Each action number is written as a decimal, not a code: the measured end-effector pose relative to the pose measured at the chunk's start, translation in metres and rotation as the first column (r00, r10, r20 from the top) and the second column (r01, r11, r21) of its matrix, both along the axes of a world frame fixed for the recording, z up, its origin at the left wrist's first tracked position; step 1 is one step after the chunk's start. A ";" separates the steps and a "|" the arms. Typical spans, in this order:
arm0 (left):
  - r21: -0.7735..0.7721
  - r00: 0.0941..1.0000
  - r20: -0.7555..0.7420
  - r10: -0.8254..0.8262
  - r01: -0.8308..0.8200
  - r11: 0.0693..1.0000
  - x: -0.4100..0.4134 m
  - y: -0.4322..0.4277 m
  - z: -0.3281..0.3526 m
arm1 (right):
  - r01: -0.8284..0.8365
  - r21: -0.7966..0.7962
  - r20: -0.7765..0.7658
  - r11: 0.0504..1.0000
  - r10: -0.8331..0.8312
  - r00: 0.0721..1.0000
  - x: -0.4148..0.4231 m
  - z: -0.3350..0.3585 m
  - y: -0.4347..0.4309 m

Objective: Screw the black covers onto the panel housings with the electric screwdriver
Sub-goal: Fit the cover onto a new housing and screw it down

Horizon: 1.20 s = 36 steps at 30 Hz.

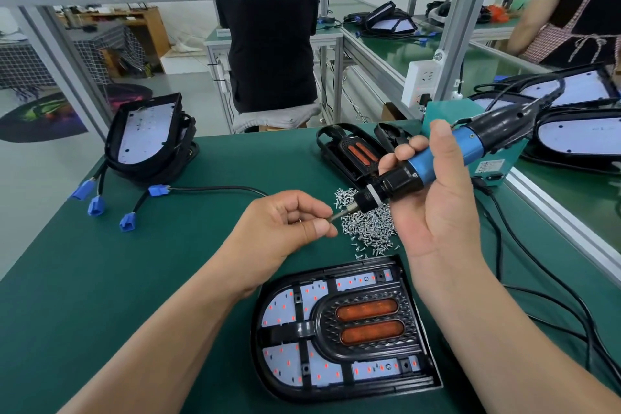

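Observation:
A panel housing (339, 386) lies near the front of the green table, with a black cover (364, 326) with two orange lenses set on it. My right hand (433, 198) grips the blue and black electric screwdriver (433, 165), tilted with its bit pointing left and down. My left hand (285, 225) pinches something small at the bit's tip (336, 216), most likely a screw. A pile of small silver screws (366, 222) lies on the table right behind the tip.
A stack of housings (148, 134) with blue connectors (97, 205) sits at the back left. Loose black covers (353, 151) lie at the back centre. A teal power box (494, 165) and black cables (537, 279) are on the right. A person stands behind the table.

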State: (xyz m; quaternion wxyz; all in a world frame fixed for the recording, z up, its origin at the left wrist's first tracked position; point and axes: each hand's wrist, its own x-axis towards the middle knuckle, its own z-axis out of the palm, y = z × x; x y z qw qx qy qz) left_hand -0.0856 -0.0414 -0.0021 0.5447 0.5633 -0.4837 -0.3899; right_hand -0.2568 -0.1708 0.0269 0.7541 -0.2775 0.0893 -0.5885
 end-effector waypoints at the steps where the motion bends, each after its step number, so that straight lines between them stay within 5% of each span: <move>1: 0.007 1.000 0.003 0.001 -0.001 1.000 0.000 0.000 0.000 | 0.022 0.040 -0.001 0.999 -0.022 1.000 0.000 -0.001 0.000; 13: 0.135 0.996 -0.082 -0.045 0.056 0.989 0.000 0.001 0.001 | 0.066 0.236 0.064 0.969 -0.084 0.994 -0.004 -0.002 -0.003; 17: 0.195 0.996 0.076 -0.042 0.026 0.980 0.008 0.006 0.004 | 0.079 0.252 0.083 0.964 -0.103 0.991 -0.011 0.003 -0.004; 20: 0.269 0.946 0.274 -0.174 0.099 0.958 0.012 0.010 0.005 | 0.097 0.224 0.068 0.970 -0.114 0.991 -0.017 0.008 -0.005; 24: 0.328 0.882 0.357 -0.307 0.189 0.926 0.010 0.014 0.006 | 0.110 0.181 0.031 0.977 -0.118 0.993 -0.027 0.014 -0.007; 36: 0.240 0.833 0.493 -0.251 0.146 0.960 0.005 0.014 0.001 | -0.071 -0.173 -0.137 0.982 0.047 0.989 -0.036 0.023 0.001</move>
